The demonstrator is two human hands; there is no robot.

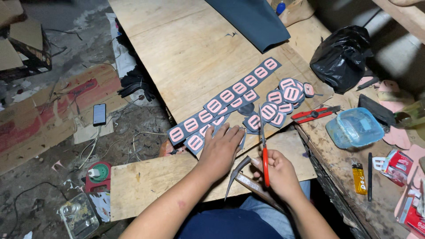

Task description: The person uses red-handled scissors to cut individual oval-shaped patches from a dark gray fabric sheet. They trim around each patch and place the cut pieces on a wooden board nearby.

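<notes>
My right hand (279,170) is closed around red-handled scissors (264,146), whose blades point away from me toward the cut pieces. A grey curved offcut (234,175) hangs from that hand's fingers. My left hand (222,148) lies flat, fingers spread, on the near end of a dark grey strip (221,99) printed with pink rounded-rectangle labels. Several cut-out round labels (283,99) lie in a pile just beyond the scissor tips on the plywood board (190,48).
A red utility knife (315,114), a clear blue plastic box (354,128), a yellow lighter (359,178) and a black pen (369,177) lie to the right. A black plastic bag (341,55) sits at the back right. A phone (99,114) and cables lie on the floor at left.
</notes>
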